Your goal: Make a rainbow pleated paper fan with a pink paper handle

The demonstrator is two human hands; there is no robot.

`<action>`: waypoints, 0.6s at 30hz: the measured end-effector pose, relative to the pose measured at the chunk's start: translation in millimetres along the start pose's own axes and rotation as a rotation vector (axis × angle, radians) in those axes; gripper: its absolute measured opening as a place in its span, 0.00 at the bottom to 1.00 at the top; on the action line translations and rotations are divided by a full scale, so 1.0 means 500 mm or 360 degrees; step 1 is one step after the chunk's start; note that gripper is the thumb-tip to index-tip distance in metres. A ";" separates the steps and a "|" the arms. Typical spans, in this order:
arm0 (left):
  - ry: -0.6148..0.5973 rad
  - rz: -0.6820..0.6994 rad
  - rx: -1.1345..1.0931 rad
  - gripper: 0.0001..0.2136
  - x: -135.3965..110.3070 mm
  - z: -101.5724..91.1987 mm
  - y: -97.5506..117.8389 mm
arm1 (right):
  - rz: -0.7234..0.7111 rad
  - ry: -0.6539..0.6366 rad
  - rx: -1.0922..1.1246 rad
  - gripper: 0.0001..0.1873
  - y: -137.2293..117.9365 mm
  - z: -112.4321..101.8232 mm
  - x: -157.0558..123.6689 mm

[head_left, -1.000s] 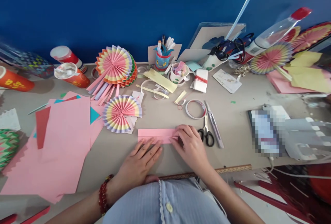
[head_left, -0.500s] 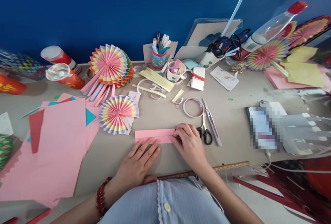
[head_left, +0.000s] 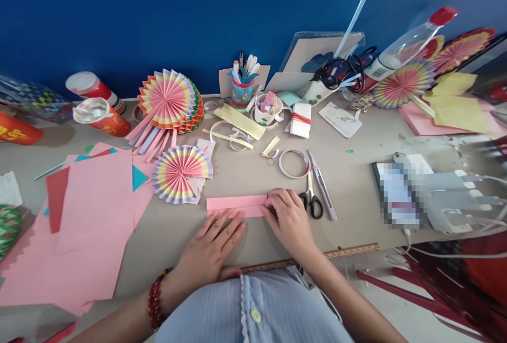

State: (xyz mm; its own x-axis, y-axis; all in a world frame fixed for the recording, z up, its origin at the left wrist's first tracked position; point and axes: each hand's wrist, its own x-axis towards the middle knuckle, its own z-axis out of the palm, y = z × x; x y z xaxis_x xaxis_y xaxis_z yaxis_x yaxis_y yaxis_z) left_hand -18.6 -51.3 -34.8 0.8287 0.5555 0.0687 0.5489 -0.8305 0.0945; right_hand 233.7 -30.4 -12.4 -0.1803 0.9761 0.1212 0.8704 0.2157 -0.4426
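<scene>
A folded strip of pink paper [head_left: 236, 203] lies flat on the table in front of me, with a crease running along its length. My left hand [head_left: 214, 242] rests palm down, its spread fingertips on the strip's near edge. At the strip's right end, my right hand [head_left: 288, 221] pinches the paper between thumb and curled fingers. Black-handled scissors [head_left: 312, 203] lie just right of that hand, beside a utility knife [head_left: 322, 187] and a roll of tape [head_left: 294, 163]. Beyond my left hand is a pleated paper fan [head_left: 182, 174] in pink, yellow and lilac.
Pink paper sheets [head_left: 95, 226] cover the left of the table. Stacked paper fans [head_left: 168, 100], a pen cup [head_left: 242, 92] and a cup of scraps [head_left: 266, 109] stand along the wall. A phone [head_left: 398, 195] and a tall bottle [head_left: 407, 49] are at right.
Both hands keep their places on the pink strip, with hardly any movement. The view has shifted slightly, so things at the right appear a little further left.
</scene>
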 end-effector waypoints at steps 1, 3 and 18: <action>-0.0002 -0.0006 0.0010 0.42 0.000 0.000 0.001 | -0.0008 0.0023 -0.0005 0.07 -0.002 -0.004 -0.004; -0.0009 -0.0013 0.0034 0.42 0.000 0.002 0.003 | -0.0082 0.0077 -0.0022 0.07 -0.010 -0.013 -0.016; -0.0028 0.0001 -0.0003 0.44 -0.001 -0.004 0.000 | -0.0381 0.0056 -0.0275 0.20 0.010 -0.022 -0.090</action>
State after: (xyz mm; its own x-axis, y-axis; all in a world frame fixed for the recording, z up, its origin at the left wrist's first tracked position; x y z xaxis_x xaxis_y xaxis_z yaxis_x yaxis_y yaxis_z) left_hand -19.0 -51.5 -33.0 0.8308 0.5542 0.0513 0.5482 -0.8308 0.0960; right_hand 251.2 -73.5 -10.2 -0.3764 0.8959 0.2359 0.8706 0.4291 -0.2405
